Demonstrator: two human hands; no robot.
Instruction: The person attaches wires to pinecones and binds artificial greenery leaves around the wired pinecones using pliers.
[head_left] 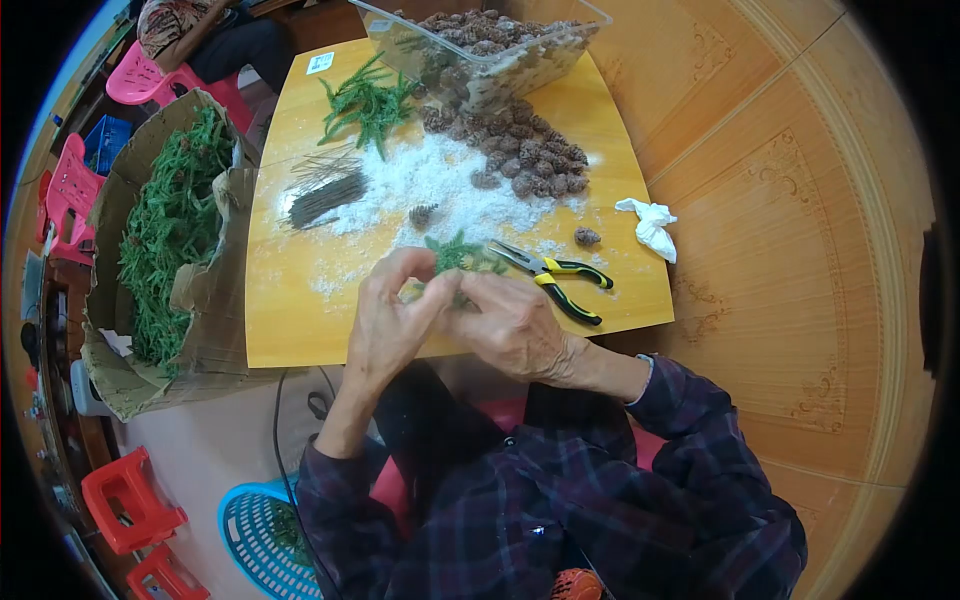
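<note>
My left hand (392, 312) and my right hand (512, 322) come together at the near edge of the yellow table, fingers pinched. A green artificial pine sprig (455, 252) pokes out between and beyond the fingertips; its lower part is hidden by them. Just right of the hands lie long-nose pliers (545, 268) with black and yellow handles. Beyond the fingers, a single pine cone (422, 215) sits in white flakes (430, 180), and another cone (587, 236) rests past the pliers. A bundle of thin dark wires (328, 198) lies at the left.
Pine cones spill below a clear plastic bin (480, 60) at the back. More green sprigs (368, 105) lie back left. A crumpled white tissue (652, 228) is at the right edge. A cardboard box (220, 260) of greenery, a blue basket (255, 535) and a seated person (215, 40) are leftward.
</note>
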